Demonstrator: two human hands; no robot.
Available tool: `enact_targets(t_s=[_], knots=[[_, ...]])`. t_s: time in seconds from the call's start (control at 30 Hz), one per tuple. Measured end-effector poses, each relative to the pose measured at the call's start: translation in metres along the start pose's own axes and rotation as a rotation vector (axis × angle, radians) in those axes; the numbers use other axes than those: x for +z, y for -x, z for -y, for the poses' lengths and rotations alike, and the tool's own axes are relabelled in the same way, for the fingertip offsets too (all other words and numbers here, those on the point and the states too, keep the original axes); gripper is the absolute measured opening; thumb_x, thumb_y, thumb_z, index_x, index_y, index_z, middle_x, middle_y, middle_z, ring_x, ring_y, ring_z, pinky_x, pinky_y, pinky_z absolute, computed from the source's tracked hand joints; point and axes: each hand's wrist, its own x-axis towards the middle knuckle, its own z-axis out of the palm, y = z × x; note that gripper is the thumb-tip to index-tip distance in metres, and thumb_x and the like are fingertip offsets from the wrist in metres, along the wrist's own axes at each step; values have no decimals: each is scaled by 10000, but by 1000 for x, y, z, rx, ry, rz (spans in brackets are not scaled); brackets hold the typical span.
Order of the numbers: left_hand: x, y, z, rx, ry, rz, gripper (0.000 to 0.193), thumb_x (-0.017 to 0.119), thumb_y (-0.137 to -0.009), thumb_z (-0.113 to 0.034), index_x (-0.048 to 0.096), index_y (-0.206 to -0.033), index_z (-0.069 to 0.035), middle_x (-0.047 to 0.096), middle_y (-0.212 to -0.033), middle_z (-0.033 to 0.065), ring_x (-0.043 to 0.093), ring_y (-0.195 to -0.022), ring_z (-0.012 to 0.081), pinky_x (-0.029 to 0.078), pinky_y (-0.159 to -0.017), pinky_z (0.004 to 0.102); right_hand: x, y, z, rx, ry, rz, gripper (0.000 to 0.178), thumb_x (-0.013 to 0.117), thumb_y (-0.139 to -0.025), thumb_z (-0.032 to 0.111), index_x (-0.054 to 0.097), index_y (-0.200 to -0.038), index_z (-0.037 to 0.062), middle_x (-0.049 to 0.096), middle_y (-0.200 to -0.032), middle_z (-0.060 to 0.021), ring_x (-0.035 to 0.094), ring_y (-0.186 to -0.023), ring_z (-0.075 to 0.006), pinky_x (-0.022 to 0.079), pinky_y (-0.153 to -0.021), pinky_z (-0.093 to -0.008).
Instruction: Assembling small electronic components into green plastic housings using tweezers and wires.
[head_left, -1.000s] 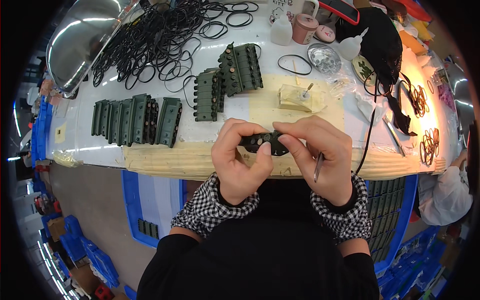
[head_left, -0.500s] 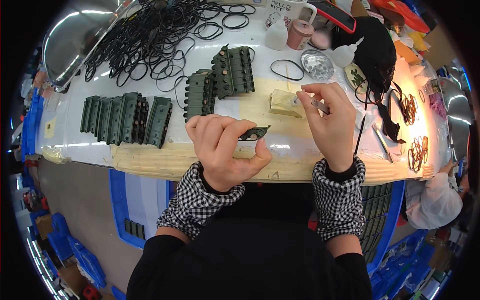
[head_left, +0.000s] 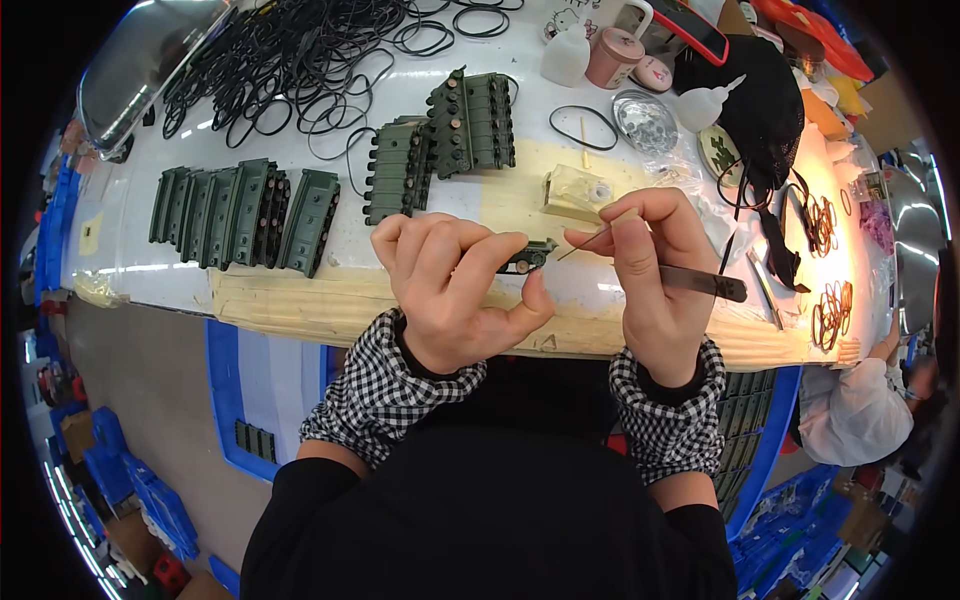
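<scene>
My left hand [head_left: 445, 290] pinches a small dark green model vehicle hull [head_left: 530, 257] between thumb and fingers; little round wheels show along its side. My right hand [head_left: 665, 285] is closed round metal tweezers [head_left: 708, 282], whose thin tips point left. Those tips are right beside the hull's right end; whether they touch it I cannot tell. Just beyond my right hand sits a block wrapped in yellowish tape [head_left: 575, 190]. More green hulls [head_left: 400, 165] are heaped beyond my left hand, and a row of them [head_left: 245, 215] leans together on the left.
Tangled black rubber bands [head_left: 270, 65] cover the far left of the table. Beyond my right hand stand a white squeeze bottle [head_left: 567, 55], a pink jar [head_left: 612, 58], a clear round dish [head_left: 643, 120] and a black mesh bag [head_left: 750, 105]. Blue trays [head_left: 225, 400] lie below the table edge.
My right hand has turned, bringing the tweezers from the taped block down to the left, beside the hull. My left hand keeps its pinch on the hull. The whole view has shifted slightly.
</scene>
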Motion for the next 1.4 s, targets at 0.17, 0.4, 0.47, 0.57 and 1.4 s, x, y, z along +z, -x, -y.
enact_targets(t_s=[0.17, 0.4, 0.47, 0.57, 1.4], knots=[[0, 1, 0, -4, 4, -1, 278, 722, -565, -233, 670, -814, -122, 520, -751, -16, 501, -724, 186, 329, -765, 362, 1, 1, 0, 30, 19, 29, 164, 551, -975, 121, 551, -995, -42, 618, -930, -79, 664, -817, -131, 533, -719, -229], [-5, -1, -2, -6, 16, 39, 326, 714, -539, -158, 665, -857, -106, 536, -780, 8, 516, -729, 207, 350, -747, 360, 1, 1, -3, 17, 46, 48, 153, 561, -968, 110, 556, -999, -40, 636, -948, -91, 670, -819, -135, 526, -715, -226], [-5, -1, -2, -7, 15, 40, 325, 714, -541, -159, 665, -857, -106, 537, -780, 8, 518, -731, 207, 351, -749, 359, 0, 2, -3, 12, 65, 53, 151, 560, -968, 108, 556, -1001, -39, 637, -954, -92, 671, -819, -137, 524, -717, -226], [-6, -1, -2, -10, 16, 40, 323, 715, -543, -161, 666, -857, -105, 538, -781, 9, 520, -732, 207, 351, -751, 358, 1, 2, -3, 12, 70, 55, 149, 560, -968, 107, 557, -1002, -38, 638, -957, -93, 672, -819, -138, 521, -718, -225], [2, 2, 0, -6, 18, -24, 236, 706, -581, -259, 671, -780, -137, 517, -746, -25, 501, -725, 172, 310, -773, 363, -14, -13, -8, -307, 858, -270, 55, 659, -867, 11, 623, -901, -13, 583, -840, -70, 572, -654, -113, 446, -517, -221]])
